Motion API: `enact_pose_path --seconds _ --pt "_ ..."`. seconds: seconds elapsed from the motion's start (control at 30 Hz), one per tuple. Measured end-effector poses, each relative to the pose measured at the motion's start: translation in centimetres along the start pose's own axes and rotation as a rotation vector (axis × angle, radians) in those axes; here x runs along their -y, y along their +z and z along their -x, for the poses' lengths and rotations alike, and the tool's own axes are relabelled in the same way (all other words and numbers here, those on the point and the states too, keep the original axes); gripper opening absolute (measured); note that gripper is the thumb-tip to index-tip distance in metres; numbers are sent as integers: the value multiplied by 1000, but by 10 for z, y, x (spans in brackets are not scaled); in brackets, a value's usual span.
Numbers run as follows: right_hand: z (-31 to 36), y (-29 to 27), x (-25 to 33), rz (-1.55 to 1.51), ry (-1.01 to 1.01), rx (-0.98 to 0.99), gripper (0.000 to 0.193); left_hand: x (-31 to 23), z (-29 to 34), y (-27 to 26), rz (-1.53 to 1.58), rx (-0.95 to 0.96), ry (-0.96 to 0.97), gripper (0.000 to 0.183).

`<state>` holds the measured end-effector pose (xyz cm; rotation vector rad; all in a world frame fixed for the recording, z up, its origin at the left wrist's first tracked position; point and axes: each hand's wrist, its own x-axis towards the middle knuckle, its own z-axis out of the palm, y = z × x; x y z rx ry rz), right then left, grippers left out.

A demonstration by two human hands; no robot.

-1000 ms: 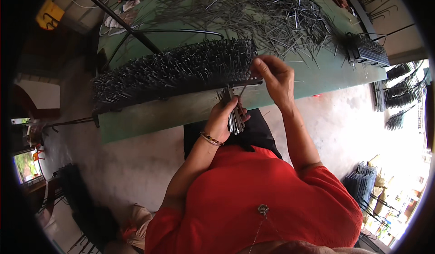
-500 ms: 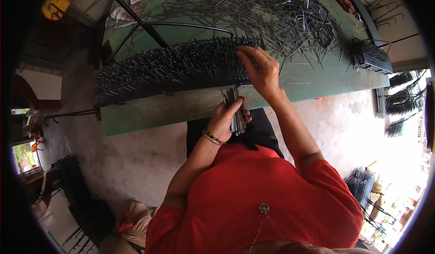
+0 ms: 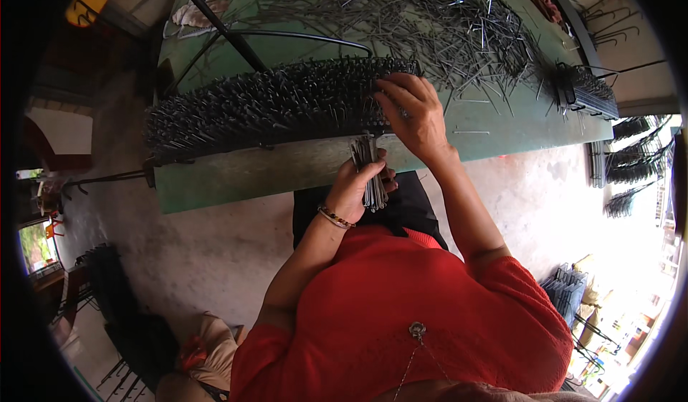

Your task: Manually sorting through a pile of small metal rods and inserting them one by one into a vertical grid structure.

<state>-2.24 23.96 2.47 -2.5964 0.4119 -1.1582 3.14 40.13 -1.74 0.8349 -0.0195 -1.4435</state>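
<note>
My left hand (image 3: 350, 189) is closed around a bundle of thin metal rods (image 3: 370, 195), held roughly upright at the table's near edge with the thumb across it. Just beyond it stretches a long dark rack (image 3: 258, 112), densely filled with short upright black rods. At the rack's right end is my right hand (image 3: 423, 119), thumb and fingers drawn together in a pinch among the rod tops. Whatever lies between those fingertips is too small to make out.
Loose metal rods (image 3: 437, 33) lie heaped across the far part of the green table (image 3: 215, 187). A single rod (image 3: 471, 132) rests right of my right hand. A black bar (image 3: 222, 29) slants above the rack, and a smaller filled rack (image 3: 591, 97) sits at the right end.
My right hand has lowered slightly toward the rack's near side at its right end. The left hand keeps its bundle in nearly the same place.
</note>
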Motion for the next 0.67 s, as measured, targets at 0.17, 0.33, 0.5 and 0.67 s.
enact_pose_path --seconds 0.17,0.33,0.5,0.67 --pt "17 -26 17 -379 431 411 19 -3 -1 5 -52 43 101 20" --pt "28 -29 8 -582 616 621 30 -3 0 9 -119 77 79 16" --pt "22 -41 5 -724 717 675 27 -7 -1 11 -147 90 78 16" --pt "32 -38 -10 -689 584 562 36 -8 -2 15 -160 44 50 22"
